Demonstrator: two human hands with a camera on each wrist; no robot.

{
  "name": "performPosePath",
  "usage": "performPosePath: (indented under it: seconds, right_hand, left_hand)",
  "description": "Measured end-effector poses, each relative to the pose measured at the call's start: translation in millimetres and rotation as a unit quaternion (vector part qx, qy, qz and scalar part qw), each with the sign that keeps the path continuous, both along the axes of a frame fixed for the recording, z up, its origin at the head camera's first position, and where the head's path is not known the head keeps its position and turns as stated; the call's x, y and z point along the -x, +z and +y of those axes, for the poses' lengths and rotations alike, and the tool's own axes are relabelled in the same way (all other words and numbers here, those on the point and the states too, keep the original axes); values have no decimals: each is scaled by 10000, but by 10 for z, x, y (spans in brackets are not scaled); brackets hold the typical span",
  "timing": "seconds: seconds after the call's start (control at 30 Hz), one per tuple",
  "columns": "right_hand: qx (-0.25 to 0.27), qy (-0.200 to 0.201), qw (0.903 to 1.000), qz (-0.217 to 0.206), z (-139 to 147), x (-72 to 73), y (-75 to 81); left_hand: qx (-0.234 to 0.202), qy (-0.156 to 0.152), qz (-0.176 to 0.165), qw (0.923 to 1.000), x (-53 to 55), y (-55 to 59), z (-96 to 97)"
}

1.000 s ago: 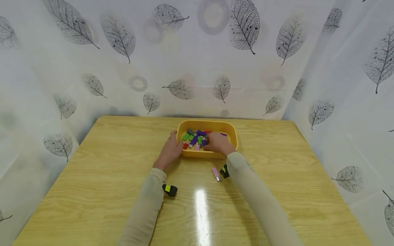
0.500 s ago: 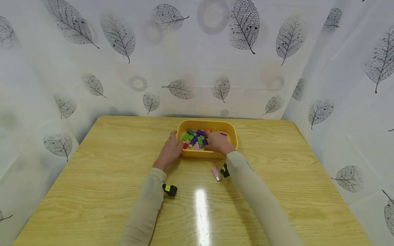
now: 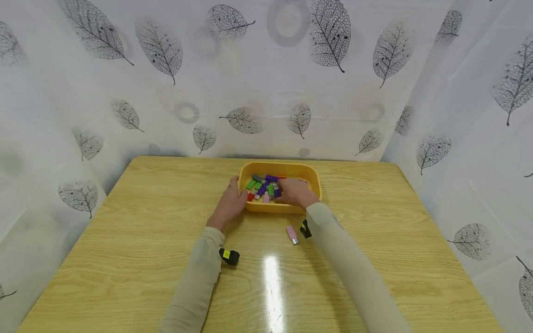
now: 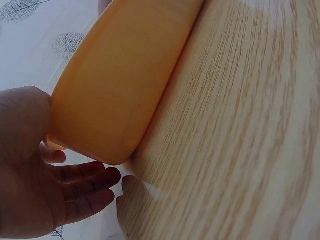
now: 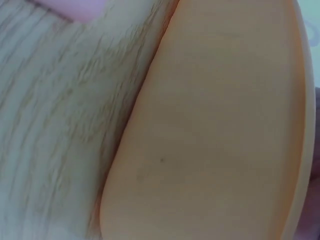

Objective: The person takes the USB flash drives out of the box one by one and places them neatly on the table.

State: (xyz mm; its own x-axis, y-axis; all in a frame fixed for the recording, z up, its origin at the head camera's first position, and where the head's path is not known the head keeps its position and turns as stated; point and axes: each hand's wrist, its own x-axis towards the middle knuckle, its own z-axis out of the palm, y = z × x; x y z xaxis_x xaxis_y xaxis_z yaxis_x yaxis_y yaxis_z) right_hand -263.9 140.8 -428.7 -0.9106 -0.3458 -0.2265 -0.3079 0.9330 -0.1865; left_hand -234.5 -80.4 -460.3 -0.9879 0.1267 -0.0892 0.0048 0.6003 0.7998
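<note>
A yellow plastic tray (image 3: 275, 209) stands at the back of the table, holding several USB flash drives in green, purple, red, pink and grey. My left hand (image 3: 230, 203) holds its left end, the thumb at the rim; in the left wrist view the fingers (image 4: 87, 200) lie against the outside of the wall. Inside the tray, my right hand (image 3: 295, 192) reaches down, fingertips right at a purple USB flash drive (image 3: 277, 191) beside a green one (image 3: 270, 190). The tray's wall (image 5: 215, 120) hides those fingers in the right wrist view, and I cannot tell whether they pinch anything.
One pink USB flash drive (image 3: 291, 233) lies on the wooden table (image 3: 145, 240) in front of the tray. Small black devices with yellow marks hang at the left wrist (image 3: 229, 256) and right wrist (image 3: 306, 229). A leaf-patterned curtain (image 3: 258, 83) encloses the back and sides.
My right hand moves slightly among the flash drives, and the green and purple ones by its fingertips shift a little. The left hand stays on the tray's end.
</note>
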Motion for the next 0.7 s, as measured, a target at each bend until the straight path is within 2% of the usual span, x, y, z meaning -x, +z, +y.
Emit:
performPosePath:
  seconds: [0.33,0.7]
  right_hand:
    - [-33,205,9997,-146,-4,10,-16]
    - [324,163,9989,-304,35,-8,24]
  left_hand:
    - [-82,-18,-50,10000,-5,7,-3]
    - [27,-51,62,10000,17,-20,-3]
